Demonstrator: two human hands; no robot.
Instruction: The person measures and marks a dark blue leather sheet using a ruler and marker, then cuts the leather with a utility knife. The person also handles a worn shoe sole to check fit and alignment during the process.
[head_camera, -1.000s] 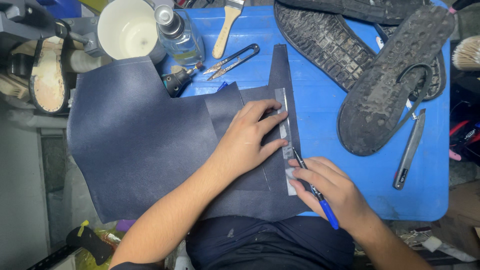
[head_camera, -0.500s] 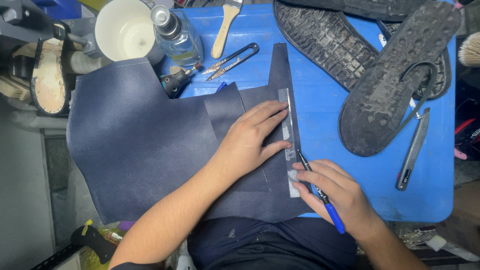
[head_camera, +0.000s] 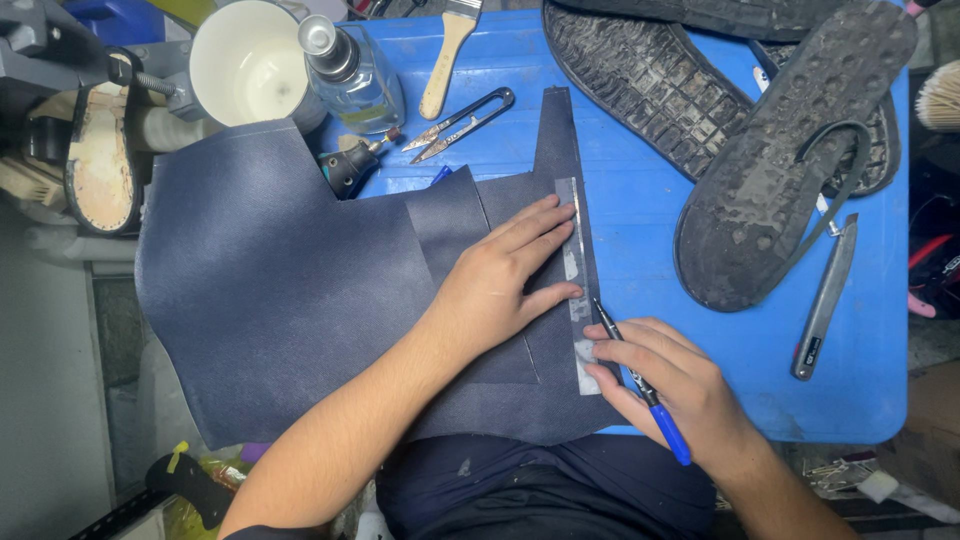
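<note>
Pressing left hand (head_camera: 495, 290), flat on ruler (head_camera: 574, 285)

left hand (head_camera: 495, 285) pressing ruler (head_camera: 573, 270), right hand (head_camera: 665, 385) gripping pen (head_camera: 645, 390)

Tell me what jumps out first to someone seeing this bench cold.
The big navy leather sheet across the blue table, with the left hand pressing a metal ruler flat on it. The right hand holds a blue pen at the ruler's edge; two black soles lie upper right.
</note>
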